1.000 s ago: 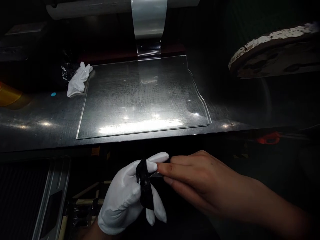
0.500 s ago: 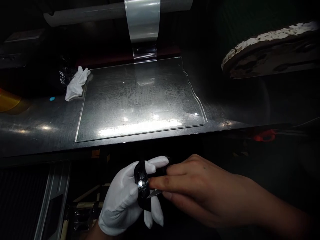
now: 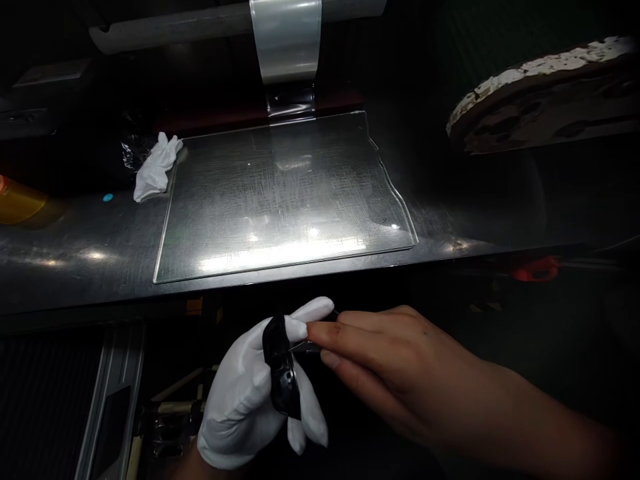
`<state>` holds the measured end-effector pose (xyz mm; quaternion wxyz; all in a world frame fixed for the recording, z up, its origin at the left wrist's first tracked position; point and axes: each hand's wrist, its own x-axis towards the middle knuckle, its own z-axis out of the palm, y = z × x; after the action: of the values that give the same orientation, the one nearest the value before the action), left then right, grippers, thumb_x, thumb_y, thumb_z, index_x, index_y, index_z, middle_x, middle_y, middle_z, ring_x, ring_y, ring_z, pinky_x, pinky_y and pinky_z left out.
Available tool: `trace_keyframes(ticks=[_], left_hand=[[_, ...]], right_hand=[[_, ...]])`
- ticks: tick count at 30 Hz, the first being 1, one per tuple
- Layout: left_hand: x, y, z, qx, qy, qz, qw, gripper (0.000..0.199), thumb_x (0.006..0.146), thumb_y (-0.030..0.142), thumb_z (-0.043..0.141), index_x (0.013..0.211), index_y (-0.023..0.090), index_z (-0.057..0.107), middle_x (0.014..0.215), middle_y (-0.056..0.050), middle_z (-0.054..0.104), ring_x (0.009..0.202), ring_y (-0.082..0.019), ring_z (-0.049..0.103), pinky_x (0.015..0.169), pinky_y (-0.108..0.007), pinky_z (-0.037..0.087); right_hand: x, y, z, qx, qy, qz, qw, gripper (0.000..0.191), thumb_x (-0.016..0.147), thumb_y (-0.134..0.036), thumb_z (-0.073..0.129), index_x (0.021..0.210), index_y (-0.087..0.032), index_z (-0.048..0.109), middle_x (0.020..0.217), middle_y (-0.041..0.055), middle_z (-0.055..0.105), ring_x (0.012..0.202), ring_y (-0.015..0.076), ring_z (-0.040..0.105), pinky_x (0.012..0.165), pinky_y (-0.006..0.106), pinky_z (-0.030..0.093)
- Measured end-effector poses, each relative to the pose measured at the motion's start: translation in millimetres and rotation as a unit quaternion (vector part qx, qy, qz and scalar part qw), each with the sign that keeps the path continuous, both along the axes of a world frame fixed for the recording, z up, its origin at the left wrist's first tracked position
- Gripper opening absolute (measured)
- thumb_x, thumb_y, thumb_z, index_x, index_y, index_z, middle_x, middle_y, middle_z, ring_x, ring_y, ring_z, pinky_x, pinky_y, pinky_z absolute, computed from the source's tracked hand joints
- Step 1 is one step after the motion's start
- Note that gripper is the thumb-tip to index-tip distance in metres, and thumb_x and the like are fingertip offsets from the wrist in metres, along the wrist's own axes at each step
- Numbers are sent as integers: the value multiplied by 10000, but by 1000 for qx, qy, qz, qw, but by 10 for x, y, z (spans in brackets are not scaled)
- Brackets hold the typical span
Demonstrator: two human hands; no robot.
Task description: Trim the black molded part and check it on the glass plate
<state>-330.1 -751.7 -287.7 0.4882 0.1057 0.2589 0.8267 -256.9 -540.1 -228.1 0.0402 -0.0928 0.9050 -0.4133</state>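
Note:
My left hand [image 3: 250,393], in a white glove, grips a small black knife-like tool [image 3: 281,373] below the front edge of the metal bench. My bare right hand [image 3: 395,367] pinches the thin metal blade [image 3: 303,346] that sticks out of the tool, fingertips against the glove's index finger. A clear glass sheet [image 3: 285,193] with a jagged right edge lies flat on the bench [image 3: 70,253] beyond both hands.
A crumpled white glove [image 3: 156,167] lies at the glass sheet's far left corner. A strip of clear film [image 3: 285,47] hangs from a roll at the back. A yellow object [image 3: 20,200] sits far left, a round worn disc [image 3: 545,100] at the right.
The tool has turned in my left hand, and my right fingers have shifted up along the blade. The glint on the tool's body is gone.

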Motion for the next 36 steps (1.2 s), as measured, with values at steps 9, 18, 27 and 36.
trace_keyframes(ticks=[9,18,27,36], left_hand=[[38,-88,-43,-44,1,-9,999,538,1036,399,619,1520,182,528,738,-139,790,440,-89,627,483,-122,489],[74,-39,-7,-37,-17,4,999,493,1029,360,628,1477,160,575,738,-130,787,443,-108,659,479,-136,515],[102,-21,1,-45,-11,9,999,505,1016,380,649,1460,143,599,694,-133,770,402,-102,629,449,-124,477],[60,45,9,12,-21,15,1000,374,1058,286,554,1395,154,645,1495,-226,624,688,-139,789,556,-120,583]], right_hand=[[-15,69,0,36,-37,45,998,338,1117,-304,483,1431,-337,603,973,-51,711,752,89,636,639,264,439],[7,127,15,43,-33,73,996,334,1109,-289,494,1416,-367,598,1019,-73,732,793,84,661,662,261,454],[21,141,28,53,-22,65,996,354,1099,-288,491,1417,-382,614,1067,-91,760,833,89,708,693,263,498],[43,96,-10,38,-61,86,994,381,1090,-301,496,1438,-391,618,1074,-77,776,875,116,740,783,283,539]])
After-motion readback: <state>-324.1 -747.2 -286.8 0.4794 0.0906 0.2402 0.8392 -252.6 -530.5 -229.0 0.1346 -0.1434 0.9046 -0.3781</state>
